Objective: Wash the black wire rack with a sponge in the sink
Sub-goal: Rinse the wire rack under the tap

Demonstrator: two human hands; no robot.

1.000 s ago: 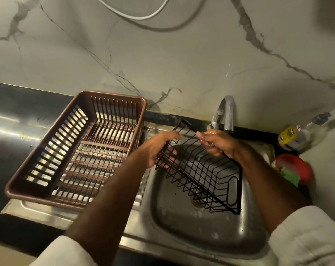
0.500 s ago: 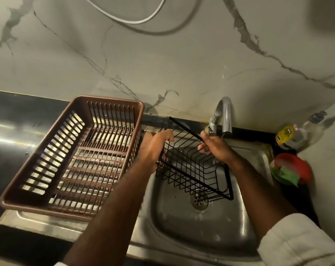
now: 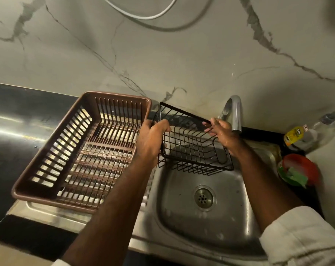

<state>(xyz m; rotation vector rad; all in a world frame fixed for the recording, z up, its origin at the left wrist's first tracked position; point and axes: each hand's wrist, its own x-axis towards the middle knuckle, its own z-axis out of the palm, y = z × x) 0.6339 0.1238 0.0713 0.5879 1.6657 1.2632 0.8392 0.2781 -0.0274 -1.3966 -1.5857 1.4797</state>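
Two-handed hold above the sink [image 3: 231, 200]: left hand [image 3: 151, 140] grips the black wire rack [image 3: 192, 144] at its left end, right hand [image 3: 223, 134] pinches its far rim.

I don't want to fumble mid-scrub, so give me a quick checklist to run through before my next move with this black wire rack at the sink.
1. Grip on the black wire rack by the left hand and right hand: ok.
2. Rack held above the stainless steel sink basin: ok.
3. Sponge in hand: not ok; the green pad lies in the red round bowl to the right of the sink.
4. Water running from the chrome tap: cannot tell; no stream shows.
5. The round metal drain uncovered: ok.
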